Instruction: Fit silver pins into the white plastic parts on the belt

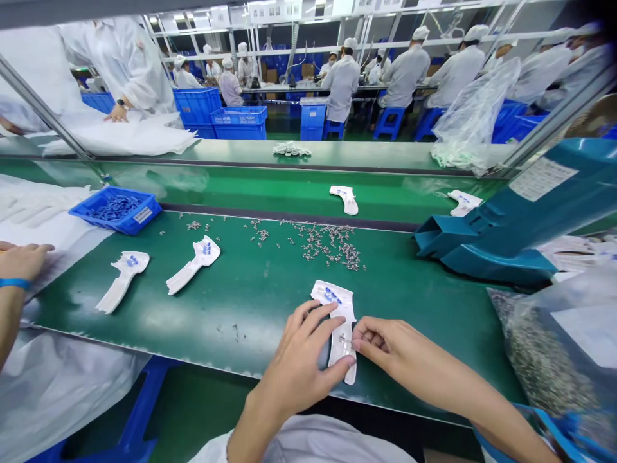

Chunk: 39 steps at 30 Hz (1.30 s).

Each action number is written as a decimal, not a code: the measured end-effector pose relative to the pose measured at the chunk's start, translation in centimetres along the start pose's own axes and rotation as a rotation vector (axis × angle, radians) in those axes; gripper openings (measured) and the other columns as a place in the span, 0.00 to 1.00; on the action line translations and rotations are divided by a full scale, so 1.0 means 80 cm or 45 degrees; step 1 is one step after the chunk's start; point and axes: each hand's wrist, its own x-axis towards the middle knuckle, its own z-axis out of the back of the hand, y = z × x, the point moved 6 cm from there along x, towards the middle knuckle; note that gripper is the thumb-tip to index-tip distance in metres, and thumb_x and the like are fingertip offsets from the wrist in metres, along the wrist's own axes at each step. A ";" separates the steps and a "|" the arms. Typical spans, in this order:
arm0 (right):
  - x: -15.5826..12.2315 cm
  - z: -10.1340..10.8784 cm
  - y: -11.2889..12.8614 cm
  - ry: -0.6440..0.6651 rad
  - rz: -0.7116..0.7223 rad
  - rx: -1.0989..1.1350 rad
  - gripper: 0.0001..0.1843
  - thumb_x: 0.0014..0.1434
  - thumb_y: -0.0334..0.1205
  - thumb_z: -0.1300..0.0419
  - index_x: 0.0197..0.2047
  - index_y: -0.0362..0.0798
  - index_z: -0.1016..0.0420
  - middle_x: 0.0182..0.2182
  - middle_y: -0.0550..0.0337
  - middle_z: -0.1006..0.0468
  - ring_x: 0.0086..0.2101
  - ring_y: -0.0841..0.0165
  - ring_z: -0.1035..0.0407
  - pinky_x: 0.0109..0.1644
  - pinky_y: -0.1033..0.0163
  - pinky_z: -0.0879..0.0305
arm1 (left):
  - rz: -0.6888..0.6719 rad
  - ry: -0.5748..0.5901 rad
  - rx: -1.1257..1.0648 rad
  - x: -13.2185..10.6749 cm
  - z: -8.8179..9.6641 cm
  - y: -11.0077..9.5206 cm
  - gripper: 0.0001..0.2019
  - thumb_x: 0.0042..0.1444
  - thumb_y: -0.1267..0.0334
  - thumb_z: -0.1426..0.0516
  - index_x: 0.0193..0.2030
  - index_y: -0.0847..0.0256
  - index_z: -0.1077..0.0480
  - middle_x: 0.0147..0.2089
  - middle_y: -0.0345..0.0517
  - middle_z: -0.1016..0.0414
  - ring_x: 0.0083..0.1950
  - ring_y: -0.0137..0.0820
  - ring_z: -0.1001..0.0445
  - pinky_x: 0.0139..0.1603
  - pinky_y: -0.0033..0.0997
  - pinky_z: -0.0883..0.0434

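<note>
A white plastic handle-shaped shell half [346,297] lies on the green bench in front of me, with small blue pieces in its wide end. My left hand [303,354] holds the shell, fingers stretched across its left side and thumb on its lower part. At the shell's right edge, my right hand [385,341] is closed in a pinch. Its fingertips meet a small thin metal part [343,339] over the shell's inside; the exact kind is too small to tell. Beyond my hands, many small metal parts [332,244] lie scattered on the bench.
Two similar shells [126,276] lie left, near a blue tray [116,209] of small blue pieces. More shells sit on the green conveyor [270,186]. A teal plastic bin [511,212] and a bag of metal parts [549,360] stand right. A co-worker's hand [22,263] is far left.
</note>
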 end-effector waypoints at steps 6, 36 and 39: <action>0.010 -0.001 0.000 0.071 -0.015 -0.094 0.13 0.67 0.46 0.49 0.36 0.51 0.28 0.30 0.60 0.22 0.31 0.65 0.31 0.33 0.64 0.41 | -0.035 0.117 0.219 -0.003 -0.014 0.005 0.30 0.58 0.56 0.37 0.65 0.57 0.39 0.66 0.49 0.34 0.71 0.46 0.45 0.68 0.53 0.39; 0.014 -0.008 -0.007 0.082 -0.041 -0.084 0.05 0.68 0.42 0.51 0.39 0.54 0.42 0.24 0.66 0.26 0.28 0.66 0.33 0.32 0.63 0.42 | -0.066 0.146 0.260 -0.002 -0.018 0.005 0.28 0.62 0.54 0.41 0.66 0.57 0.41 0.68 0.47 0.36 0.72 0.46 0.47 0.68 0.52 0.41; 0.015 -0.009 -0.012 0.029 -0.036 0.069 0.06 0.67 0.44 0.49 0.39 0.54 0.43 0.25 0.66 0.26 0.28 0.67 0.31 0.32 0.63 0.37 | -0.052 0.149 0.243 -0.001 -0.019 0.008 0.27 0.63 0.55 0.41 0.66 0.57 0.42 0.68 0.47 0.36 0.71 0.45 0.44 0.68 0.51 0.40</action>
